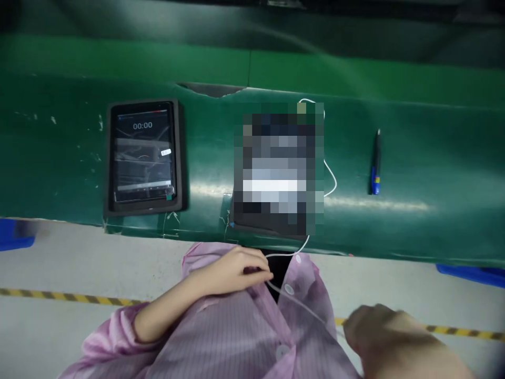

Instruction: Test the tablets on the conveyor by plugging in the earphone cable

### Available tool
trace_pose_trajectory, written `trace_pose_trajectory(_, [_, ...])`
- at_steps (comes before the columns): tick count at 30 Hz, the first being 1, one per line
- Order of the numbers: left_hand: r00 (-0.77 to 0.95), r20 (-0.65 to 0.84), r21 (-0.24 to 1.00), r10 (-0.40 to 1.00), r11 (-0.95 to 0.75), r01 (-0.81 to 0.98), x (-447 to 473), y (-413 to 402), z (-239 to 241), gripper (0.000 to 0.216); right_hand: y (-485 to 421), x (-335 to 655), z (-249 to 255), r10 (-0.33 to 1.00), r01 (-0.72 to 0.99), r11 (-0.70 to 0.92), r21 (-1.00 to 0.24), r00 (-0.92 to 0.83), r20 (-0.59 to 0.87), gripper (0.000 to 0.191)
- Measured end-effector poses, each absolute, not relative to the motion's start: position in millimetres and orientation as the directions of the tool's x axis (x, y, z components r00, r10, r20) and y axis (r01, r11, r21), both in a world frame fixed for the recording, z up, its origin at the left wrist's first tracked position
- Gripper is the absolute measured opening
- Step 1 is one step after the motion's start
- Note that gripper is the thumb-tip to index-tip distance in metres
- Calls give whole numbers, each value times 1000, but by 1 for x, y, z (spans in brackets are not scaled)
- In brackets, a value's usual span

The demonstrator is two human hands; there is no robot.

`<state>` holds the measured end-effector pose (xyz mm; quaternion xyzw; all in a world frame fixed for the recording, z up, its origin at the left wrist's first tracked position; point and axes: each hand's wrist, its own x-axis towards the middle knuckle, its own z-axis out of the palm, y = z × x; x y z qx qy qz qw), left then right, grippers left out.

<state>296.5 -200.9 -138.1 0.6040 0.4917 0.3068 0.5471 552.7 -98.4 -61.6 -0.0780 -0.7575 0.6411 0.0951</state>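
My left hand [232,271] rests against my pink striped coat [236,337], its fingers curled and pinching a thin white cable [329,173]. That cable runs up from my chest, over the table edge and loops behind a blurred-out device [276,168] on the green table [414,158]. My right hand [382,331] is low at the right, close to the camera and smeared; it appears closed near the lower end of the cable, but I cannot make out its fingers.
A tablet [142,155] in a dark case lies at the left of the table, its screen showing 00:00. A blue pen [375,163] lies at the right. Blue bins [16,234] [473,273] sit under the table edge. Yellow-black floor tape [59,296] crosses the grey floor.
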Motion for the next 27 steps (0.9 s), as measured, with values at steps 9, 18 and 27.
trace_pose_trajectory(9, [292,-354,824,889,149,547,291,-212,-150,28,-99,516,-101,222,282,753,-594,-960,-174,49])
trace_pose_trajectory(18, [-242,140,846,960,11,533,260,-200,-103,14,14,500,-42,417,336,566,-753,-904,-89,32])
trace_pose_trajectory(27, [-250,193,631,949,75,772,263,-168,-135,76,136,362,-99,749,569,278,-774,-633,-197,35])
